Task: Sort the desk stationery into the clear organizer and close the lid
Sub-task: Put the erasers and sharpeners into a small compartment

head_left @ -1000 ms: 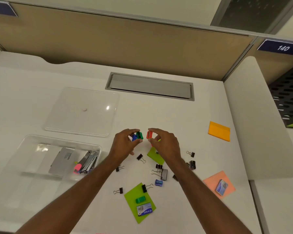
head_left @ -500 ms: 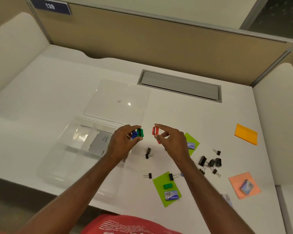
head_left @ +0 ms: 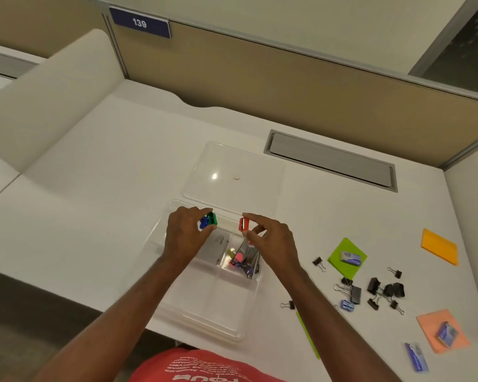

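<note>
Both hands hover over the far end of the clear organizer, which sits on the white surface at its near edge. The left hand has its fingers clamped on two small sharpeners held side by side, a blue sharpener and a green sharpener. The right hand pinches a red sharpener between thumb and forefinger, its blade face turned toward the camera; the remaining fingers are loosely curled and touch nothing that can be seen.

The deciding relation: all three sharpeners are directly above the organizer's far compartments, so their destination lies straight below the fingers. The organizer's long axis runs away from the person. The left hand is over the far-left section, the right over the far-right section, just beyond the compartment that already holds a grey flat box, staplers and a pink item. Which section is intended cannot be told.

The lid lies flat on the surface just beyond the organizer, off it. Black binder clips, another blue sharpener and sticky-note pads remain well to the right. In my judgement the task is in its early-to-middle stage, with a release into the tray the likely next step.
</note>
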The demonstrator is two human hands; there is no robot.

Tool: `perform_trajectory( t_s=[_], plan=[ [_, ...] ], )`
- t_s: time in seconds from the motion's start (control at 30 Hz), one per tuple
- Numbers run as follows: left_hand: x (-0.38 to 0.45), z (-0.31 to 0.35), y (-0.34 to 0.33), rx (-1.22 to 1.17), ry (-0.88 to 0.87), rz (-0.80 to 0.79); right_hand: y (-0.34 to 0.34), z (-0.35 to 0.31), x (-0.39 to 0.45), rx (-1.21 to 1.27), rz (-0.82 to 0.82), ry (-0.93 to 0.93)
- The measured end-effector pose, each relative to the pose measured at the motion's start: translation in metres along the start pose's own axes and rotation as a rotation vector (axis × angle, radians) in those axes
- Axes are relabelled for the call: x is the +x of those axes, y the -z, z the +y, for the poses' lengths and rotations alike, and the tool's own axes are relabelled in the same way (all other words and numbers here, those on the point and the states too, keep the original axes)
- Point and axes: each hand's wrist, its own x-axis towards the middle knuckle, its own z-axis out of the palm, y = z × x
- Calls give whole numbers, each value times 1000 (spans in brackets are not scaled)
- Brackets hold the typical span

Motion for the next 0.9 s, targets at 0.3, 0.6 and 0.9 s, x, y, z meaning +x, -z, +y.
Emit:
perform_trajectory(
  t_s=[0.3,0.6,0.9],
  plan=[
    [14,-62,29,120,-97,4,-74,-59,25,-117,-57,20],
    [14,-94,48,-34,-146,-17,-114,-87,44,-219,-25,-23],
    [15,-105,50,-169,-212,-35,-108,-86,38,-272,97,-28]
  ],
)
